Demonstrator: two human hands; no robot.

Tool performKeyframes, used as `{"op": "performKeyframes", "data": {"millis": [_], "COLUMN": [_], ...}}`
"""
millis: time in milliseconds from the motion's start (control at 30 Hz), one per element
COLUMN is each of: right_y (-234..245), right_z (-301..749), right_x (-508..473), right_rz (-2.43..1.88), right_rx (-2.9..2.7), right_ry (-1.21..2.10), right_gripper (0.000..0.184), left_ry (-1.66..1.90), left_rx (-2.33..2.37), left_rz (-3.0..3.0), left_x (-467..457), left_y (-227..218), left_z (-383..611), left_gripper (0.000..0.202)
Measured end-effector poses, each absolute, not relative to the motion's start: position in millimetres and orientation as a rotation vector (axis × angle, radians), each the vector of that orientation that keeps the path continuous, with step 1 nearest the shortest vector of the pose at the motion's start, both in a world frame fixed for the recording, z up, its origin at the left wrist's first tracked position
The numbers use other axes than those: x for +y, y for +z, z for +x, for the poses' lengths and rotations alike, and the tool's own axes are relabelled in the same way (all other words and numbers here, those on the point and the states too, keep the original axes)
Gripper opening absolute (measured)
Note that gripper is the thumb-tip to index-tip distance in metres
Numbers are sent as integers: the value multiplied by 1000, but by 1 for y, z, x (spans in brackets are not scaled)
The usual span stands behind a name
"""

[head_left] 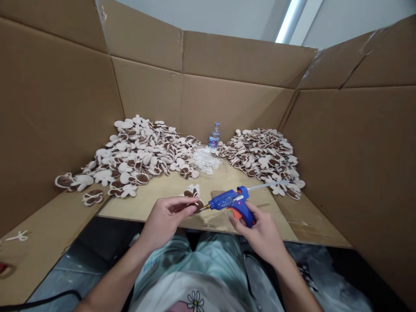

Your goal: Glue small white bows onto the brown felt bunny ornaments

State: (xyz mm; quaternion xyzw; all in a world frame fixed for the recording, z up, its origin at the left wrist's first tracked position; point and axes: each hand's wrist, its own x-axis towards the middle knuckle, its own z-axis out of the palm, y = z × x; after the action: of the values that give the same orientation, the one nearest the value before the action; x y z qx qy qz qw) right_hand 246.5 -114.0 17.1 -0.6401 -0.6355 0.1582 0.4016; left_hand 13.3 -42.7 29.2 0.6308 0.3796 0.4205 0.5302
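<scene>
My right hand (260, 227) is wrapped round the handle of a blue hot glue gun (231, 199) with an orange trigger and a clear glue stick (264, 185) out of its back. Between the fingertips of my left hand (167, 216) is a brown and white felt piece (196, 205), partly hidden by the fingers. The gun's brass nozzle (206, 207) points left and meets or nearly meets the felt piece; I cannot tell which. Just behind, small white pieces (194, 189) lie on the wooden board (156, 195).
Brown and white felt pieces form a large heap (146, 147) at the left and another heap (264, 154) at the right. Between them lie small white pieces (207, 159) and a water bottle (214, 135). Cardboard walls (237, 95) surround the board. A white bow (20, 236) lies far left.
</scene>
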Motion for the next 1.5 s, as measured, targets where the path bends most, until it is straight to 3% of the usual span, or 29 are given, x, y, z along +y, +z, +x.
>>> {"op": "performKeyframes", "data": {"millis": [1500], "right_y": [18], "right_z": [247], "right_x": [-116], "right_rz": [-1550], "right_rx": [-1607], "right_ry": [294], "right_gripper": [20], "left_ry": [1044], "left_rx": [838], "left_rz": [1432], "left_x": [-53], "left_y": [40], "left_z": [15], "left_gripper": [12]}}
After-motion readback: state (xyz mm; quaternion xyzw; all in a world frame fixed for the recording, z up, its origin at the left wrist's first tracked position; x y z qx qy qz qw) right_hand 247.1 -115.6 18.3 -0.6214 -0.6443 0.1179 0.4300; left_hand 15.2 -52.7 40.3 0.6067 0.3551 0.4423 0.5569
